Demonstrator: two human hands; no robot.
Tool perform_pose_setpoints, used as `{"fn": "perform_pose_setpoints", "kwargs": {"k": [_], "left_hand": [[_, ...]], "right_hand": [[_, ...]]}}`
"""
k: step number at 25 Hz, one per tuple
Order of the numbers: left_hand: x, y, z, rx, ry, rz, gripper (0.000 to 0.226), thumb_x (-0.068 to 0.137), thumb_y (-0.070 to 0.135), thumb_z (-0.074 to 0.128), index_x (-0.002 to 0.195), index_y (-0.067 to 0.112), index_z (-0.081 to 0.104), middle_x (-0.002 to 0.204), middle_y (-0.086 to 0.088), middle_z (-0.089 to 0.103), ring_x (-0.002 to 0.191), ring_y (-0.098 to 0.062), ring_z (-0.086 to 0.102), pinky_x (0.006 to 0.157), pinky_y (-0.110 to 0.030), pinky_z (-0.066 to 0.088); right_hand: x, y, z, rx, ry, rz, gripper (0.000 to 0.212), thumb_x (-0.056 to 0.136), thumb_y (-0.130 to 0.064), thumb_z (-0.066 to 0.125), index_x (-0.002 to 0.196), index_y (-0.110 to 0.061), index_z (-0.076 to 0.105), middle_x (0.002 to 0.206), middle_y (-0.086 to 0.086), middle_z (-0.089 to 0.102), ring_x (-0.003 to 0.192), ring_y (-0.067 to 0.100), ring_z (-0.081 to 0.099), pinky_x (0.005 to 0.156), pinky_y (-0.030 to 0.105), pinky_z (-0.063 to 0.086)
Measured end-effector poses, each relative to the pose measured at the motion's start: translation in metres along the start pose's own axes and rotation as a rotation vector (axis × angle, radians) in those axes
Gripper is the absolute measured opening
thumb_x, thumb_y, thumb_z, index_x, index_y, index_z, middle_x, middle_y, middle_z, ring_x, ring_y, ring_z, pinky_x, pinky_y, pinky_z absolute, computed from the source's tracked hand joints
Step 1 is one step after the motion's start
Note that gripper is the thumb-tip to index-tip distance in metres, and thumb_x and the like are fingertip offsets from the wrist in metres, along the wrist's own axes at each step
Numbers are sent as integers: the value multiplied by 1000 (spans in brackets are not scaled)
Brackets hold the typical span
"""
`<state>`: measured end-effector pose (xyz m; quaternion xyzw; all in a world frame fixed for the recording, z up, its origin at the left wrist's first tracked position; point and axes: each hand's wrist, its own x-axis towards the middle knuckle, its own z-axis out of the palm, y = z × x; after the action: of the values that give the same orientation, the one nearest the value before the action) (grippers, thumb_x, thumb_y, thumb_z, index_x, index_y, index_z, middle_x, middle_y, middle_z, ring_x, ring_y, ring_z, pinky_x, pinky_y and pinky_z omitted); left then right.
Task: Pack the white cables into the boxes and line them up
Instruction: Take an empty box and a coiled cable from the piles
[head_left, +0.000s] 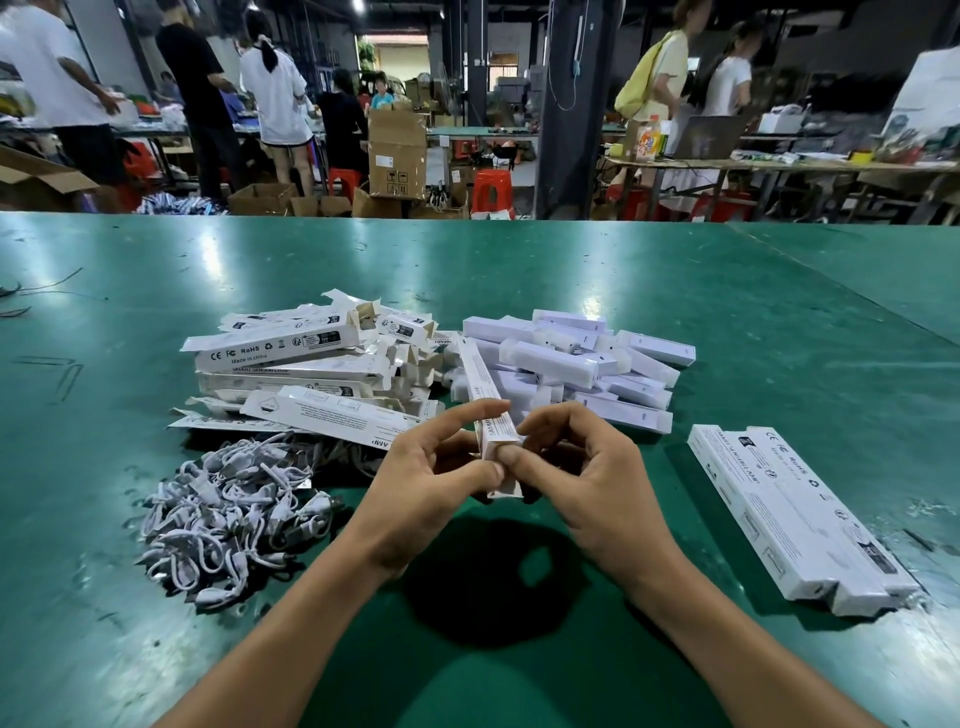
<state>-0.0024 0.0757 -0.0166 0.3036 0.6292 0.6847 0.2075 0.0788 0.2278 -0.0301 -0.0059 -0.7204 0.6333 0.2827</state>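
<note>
Both hands hold one long white box (483, 384) over the green table (675, 291), its near end toward me. My left hand (431, 483) pinches that end between thumb and fingers. My right hand (587, 478) curls round the same end, its thumb pressing the box end. A tangle of white cables (228, 514) lies left of my left hand. A heap of flat and open printed boxes (306, 374) sits behind the cables. Plain white inner boxes (571, 364) are heaped behind my hands. At the right, a few packed boxes (795, 514) lie side by side.
Thin dark wires (36, 291) lie at the table's far left. Beyond the far edge are cardboard cartons (397, 156), red stools (491, 192), work tables and several people standing.
</note>
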Motion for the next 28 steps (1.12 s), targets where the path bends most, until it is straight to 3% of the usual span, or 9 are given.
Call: {"fn": "perform_pose_setpoints", "kwargs": {"k": [5, 10, 13, 17, 20, 24, 28], "left_hand": [[3, -1, 1, -3, 52, 41, 46, 76, 1, 74, 111, 30, 75, 90, -22, 71, 74, -19, 65, 75, -26, 56], [4, -5, 0, -14, 111, 55, 42, 83, -8, 70, 108, 26, 75, 83, -6, 75, 76, -17, 68, 76, -26, 57], [5, -4, 0, -44, 176, 53, 39, 82, -6, 72, 106, 25, 74, 90, -13, 76, 78, -22, 68, 83, -37, 56], [5, -2, 1, -97, 209, 16, 39, 86, -10, 66, 108, 21, 74, 82, -18, 70, 78, -29, 62, 90, -55, 51], [5, -1, 2, -137, 221, 9, 39, 86, -14, 62, 109, 17, 72, 80, -15, 70, 76, -27, 60, 84, -49, 50], [5, -1, 1, -179, 187, -3, 38, 85, -12, 65, 102, 21, 76, 83, -15, 70, 81, -31, 58, 83, -48, 49], [5, 0, -1, -243, 97, -10, 30, 77, 10, 68, 103, 22, 76, 84, -14, 70, 77, -26, 62, 71, -33, 52]], "right_hand": [[4, -3, -6, -4, -32, 20, 16, 84, -22, 82, 94, -29, 72, 81, -7, 73, 69, 12, 70, 65, 19, 53], [3, -3, -7, 69, -57, 90, 14, 89, -13, 77, 97, -25, 78, 91, 0, 79, 83, 16, 76, 74, 19, 56], [0, -2, -2, -18, -57, 26, 23, 91, -4, 73, 105, -22, 75, 95, -4, 77, 82, 15, 75, 76, 21, 56], [-2, -1, 1, -156, -57, -106, 27, 88, 6, 71, 101, -17, 73, 93, -6, 76, 79, 12, 75, 74, 17, 55], [-2, -2, 1, -184, -76, -125, 32, 85, 7, 73, 99, -21, 74, 96, -6, 74, 80, 13, 75, 75, 16, 54], [-2, -3, 3, -151, -56, -130, 22, 82, -8, 83, 96, -22, 74, 93, -5, 75, 76, 12, 75, 72, 15, 55], [-1, -3, 3, -83, -27, -82, 13, 85, -11, 80, 91, -18, 71, 88, 0, 75, 69, 17, 75, 66, 20, 56]]}}
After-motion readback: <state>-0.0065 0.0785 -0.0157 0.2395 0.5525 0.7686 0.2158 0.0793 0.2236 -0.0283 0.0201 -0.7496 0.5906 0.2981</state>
